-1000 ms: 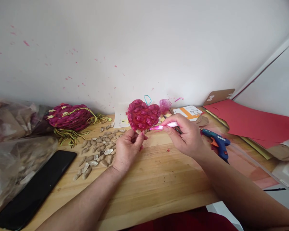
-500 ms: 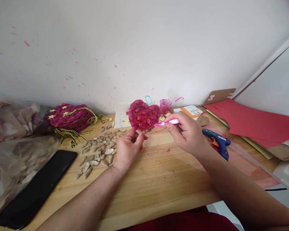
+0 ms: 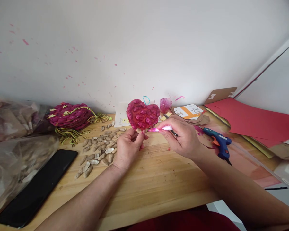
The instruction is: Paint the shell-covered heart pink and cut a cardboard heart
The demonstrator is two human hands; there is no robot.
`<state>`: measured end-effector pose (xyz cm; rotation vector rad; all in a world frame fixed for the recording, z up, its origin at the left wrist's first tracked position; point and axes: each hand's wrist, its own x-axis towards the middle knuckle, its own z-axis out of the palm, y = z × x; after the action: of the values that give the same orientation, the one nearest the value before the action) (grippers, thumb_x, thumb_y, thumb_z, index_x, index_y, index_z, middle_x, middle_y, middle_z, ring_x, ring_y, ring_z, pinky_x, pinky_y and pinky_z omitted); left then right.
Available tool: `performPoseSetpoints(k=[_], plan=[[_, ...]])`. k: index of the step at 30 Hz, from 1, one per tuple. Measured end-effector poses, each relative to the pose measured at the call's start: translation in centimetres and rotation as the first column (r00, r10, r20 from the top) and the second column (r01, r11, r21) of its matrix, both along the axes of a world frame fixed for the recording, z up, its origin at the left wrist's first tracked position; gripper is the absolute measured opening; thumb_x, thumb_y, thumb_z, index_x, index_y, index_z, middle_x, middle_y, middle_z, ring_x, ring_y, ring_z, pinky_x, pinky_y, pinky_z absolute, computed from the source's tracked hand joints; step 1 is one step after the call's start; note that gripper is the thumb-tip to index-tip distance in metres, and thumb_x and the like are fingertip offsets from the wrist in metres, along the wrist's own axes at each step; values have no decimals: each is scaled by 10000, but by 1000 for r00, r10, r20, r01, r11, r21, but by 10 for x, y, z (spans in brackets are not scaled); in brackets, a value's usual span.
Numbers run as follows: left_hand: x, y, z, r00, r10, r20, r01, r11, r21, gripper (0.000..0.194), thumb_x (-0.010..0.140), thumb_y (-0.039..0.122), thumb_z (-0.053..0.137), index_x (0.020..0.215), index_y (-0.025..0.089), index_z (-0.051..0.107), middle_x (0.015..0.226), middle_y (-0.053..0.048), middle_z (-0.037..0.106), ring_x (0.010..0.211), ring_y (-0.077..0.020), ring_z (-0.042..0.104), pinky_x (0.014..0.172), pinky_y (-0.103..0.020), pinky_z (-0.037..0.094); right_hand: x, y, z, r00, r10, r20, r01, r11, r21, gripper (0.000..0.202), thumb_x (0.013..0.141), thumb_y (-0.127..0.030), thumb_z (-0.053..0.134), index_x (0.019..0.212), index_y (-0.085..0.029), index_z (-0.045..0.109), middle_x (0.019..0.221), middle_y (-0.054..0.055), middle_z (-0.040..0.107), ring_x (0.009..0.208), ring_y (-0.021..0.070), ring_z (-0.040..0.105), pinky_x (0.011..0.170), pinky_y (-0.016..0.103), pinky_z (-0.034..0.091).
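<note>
Brush (image 3: 168, 128) has dipped, pointing left, seemingly near level.

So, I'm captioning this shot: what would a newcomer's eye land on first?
First, the bumpy magenta heart in the left fingers, at the center. A pink-tipped white tool in the right fingers points at its lower edge. Then the pink splashes on the white wall, mostly left.

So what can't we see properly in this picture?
All in the head view:
Pink heart: its front hides the back.
Pink-and-white tool: tip too small to tell if it's touching.
Dark thing: partly covered by the right hand.
Lower bag: cut off by the left edge.
Card: print too tiny to read.
</note>
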<state>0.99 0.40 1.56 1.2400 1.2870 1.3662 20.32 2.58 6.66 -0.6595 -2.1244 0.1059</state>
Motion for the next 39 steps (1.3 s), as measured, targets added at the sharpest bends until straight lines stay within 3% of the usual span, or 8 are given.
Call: performPoseSetpoints(k=[6, 13, 21, 28, 35, 39], plan=[[1, 0, 1, 1000, -8, 23, 8, 1000, -5, 266, 815, 421, 710, 784, 157, 692, 695, -48, 729, 418, -82, 515, 410, -201, 405, 0, 1, -1, 997, -65, -33, 66, 998, 21, 89, 968, -178, 575, 973, -233, 644, 871, 30, 721, 804, 185, 653, 763, 338, 511], [2, 0, -1, 1000, -3, 14, 3, 1000, 0, 240, 804, 397, 698, 755, 164, 669, 695, -48, 727, 422, -85, 518, 405, -203, 405, -2, -1, 0, 1000, -24, -18, 23, 1000, -12, 80, 967, -179, 577, 964, -229, 640, 853, 30, 712, 784, 176, 642, 722, 318, 505], [1, 1, -3, 999, -22, 34, 23, 999, -25, 274, 813, 427, 710, 782, 158, 667, 715, -49, 730, 428, -81, 514, 416, -204, 393, -2, -1, -1, 997, -25, -79, 12, 987, -163, 81, 958, -205, 593, 992, -216, 666, 892, 34, 712, 789, 164, 650, 725, 300, 509], [-2, 3, -9, 998, -23, 55, 26, 998, -51, 310, 824, 443, 723, 778, 140, 679, 709, -48, 729, 433, -71, 510, 424, -198, 386, 1, 1, -4, 988, -125, -94, 116, 988, -97, 54, 945, -213, 612, 927, -217, 663, 837, 26, 713, 783, 173, 651, 726, 309, 498], [0, 3, -8, 974, 7, 228, 16, 995, -100, 320, 788, 421, 767, 744, 118, 674, 633, -36, 698, 411, -55, 480, 412, -183, 372, 0, 2, -7, 994, -56, -95, 42, 988, -146, 73, 961, -223, 608, 971, -217, 680, 876, 25, 729, 774, 157, 657, 716, 297, 506], [1, 4, -7, 935, 39, 352, 16, 988, -150, 322, 730, 391, 810, 699, 123, 636, 658, -46, 712, 399, -48, 476, 384, -172, 349, 3, 5, -8, 986, -127, -108, 121, 991, -63, 54, 940, -212, 638, 967, -218, 684, 868, 30, 724, 788, 171, 655, 743, 315, 505]])
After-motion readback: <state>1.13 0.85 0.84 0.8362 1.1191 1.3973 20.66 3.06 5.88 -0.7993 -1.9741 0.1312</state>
